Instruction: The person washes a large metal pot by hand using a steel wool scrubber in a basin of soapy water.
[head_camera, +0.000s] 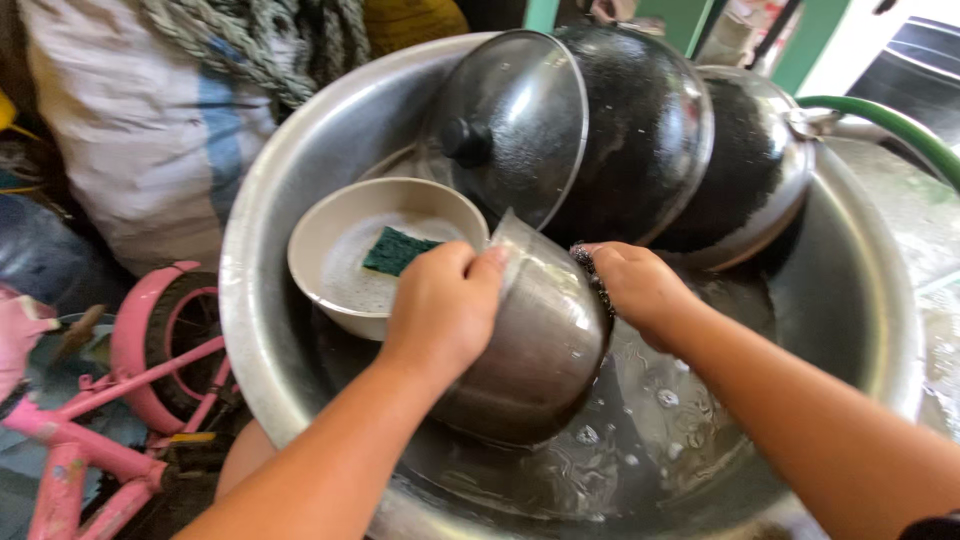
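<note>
- While tilted in basin, pot lies between both hands, mouth up-left.
- L hand: fingers curled tight on rim.
- R hand: fingers pinching scrubber vs pot's side.

A wide metal basin carries everything, with shallow soapy water pooled at its bottom. In it lie a steel pot tipped on its side, a beige bowl leaning on the left wall with a green scouring pad inside, a glass lid, and two blackened pans propped against the far rim.
</note>
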